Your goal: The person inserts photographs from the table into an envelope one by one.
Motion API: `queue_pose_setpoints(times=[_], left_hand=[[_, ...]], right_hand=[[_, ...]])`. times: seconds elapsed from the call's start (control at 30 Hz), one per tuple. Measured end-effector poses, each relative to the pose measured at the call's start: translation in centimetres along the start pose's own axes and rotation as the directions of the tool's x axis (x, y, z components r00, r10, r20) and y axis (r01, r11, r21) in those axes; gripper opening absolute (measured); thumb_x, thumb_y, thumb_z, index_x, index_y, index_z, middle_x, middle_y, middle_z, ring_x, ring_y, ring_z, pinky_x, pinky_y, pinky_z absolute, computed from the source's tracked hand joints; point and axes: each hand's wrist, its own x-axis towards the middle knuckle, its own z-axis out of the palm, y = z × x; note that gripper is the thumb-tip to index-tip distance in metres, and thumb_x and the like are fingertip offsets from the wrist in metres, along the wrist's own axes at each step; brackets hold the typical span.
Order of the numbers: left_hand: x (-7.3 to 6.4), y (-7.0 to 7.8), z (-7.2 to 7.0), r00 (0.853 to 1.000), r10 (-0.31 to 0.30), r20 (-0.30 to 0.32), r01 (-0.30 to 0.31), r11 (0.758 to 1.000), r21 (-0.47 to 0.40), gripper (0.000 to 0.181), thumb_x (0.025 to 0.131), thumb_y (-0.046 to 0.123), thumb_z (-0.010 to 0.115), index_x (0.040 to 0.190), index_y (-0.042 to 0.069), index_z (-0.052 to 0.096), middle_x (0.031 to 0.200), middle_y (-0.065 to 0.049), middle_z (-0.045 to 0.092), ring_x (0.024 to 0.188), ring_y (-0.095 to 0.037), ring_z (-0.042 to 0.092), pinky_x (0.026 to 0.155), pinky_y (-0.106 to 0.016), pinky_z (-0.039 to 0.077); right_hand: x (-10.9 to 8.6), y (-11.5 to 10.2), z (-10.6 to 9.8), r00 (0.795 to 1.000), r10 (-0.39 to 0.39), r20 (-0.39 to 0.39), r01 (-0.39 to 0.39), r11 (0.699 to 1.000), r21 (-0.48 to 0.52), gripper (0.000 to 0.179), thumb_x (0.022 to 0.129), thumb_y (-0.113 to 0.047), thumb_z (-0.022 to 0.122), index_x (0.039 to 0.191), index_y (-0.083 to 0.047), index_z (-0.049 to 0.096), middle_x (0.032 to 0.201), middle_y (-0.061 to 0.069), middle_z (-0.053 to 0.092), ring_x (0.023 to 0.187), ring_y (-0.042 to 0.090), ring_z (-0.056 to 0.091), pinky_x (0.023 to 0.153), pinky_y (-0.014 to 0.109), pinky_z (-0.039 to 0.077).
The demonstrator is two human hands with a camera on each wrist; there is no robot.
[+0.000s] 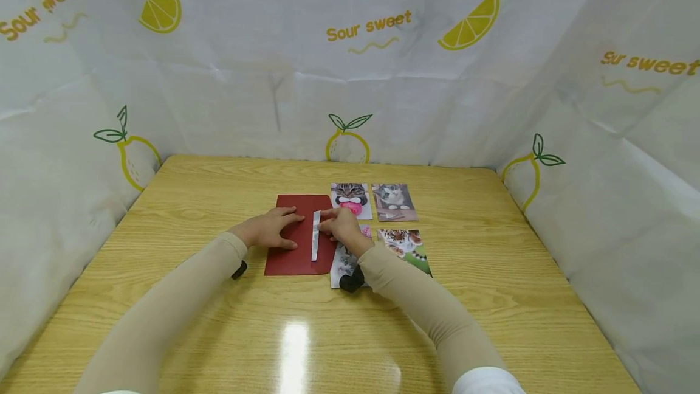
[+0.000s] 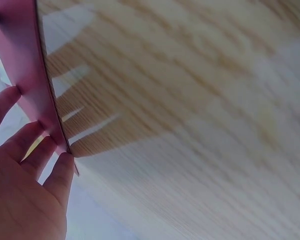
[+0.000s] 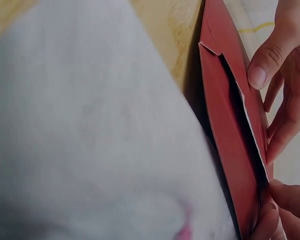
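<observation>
A red envelope (image 1: 290, 260) lies on the table with its slit showing between two red layers in the right wrist view. A narrow white strip (image 1: 315, 242) stands out along that slit in the head view. My left hand (image 1: 270, 228) rests on the envelope left of the strip, fingers spread, fingertips touching its surface. With thumb and fingers my right hand (image 1: 341, 228) pinches the lip of the slit, beside the strip's upper part. Beneath the right hand and wrist lies a cat picture (image 1: 341, 263), partly hidden.
Right of the envelope lie more animal pictures: a tabby cat with a pink ball (image 1: 351, 199), a grey and white kitten (image 1: 395, 202) and a tiger cub (image 1: 407, 248) partly under the right forearm. A white lemon-print cloth (image 1: 306, 102) hangs around the wooden table (image 1: 470, 297).
</observation>
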Motion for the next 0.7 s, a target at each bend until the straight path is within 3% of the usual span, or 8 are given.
queue_pose_setpoints(times=[0.4,0.7], left_hand=[[-0.10,0.09,-0.12,1.000,0.003,-0.007,-0.003,1.000,-0.009,0.072,0.089,0.042,0.067,0.150,0.015,0.038,0.159,-0.017,0.021,0.146,-0.040,0.018,0.112,-0.056,0.029],[0.01,-0.11,0.02,1.000,0.010,-0.010,-0.010,1.000,0.000,0.072,0.089,0.043,0.067,0.149,0.015,0.038,0.159,-0.018,0.021,0.145,-0.040,0.019,0.112,-0.056,0.029]], right_hand=[[-0.26,-0.32,-0.17,0.998,0.015,0.055,-0.014,1.000,-0.018,0.043,0.087,-0.013,0.072,0.130,-0.012,0.064,0.093,0.008,0.075,0.067,0.009,0.057,0.054,0.021,0.048],[-0.04,-0.29,-0.04,0.996,0.010,0.089,-0.009,1.000,-0.012,0.046,0.086,-0.009,0.072,0.131,-0.014,0.062,0.086,0.004,0.074,0.063,0.003,0.060,0.050,0.020,0.044]])
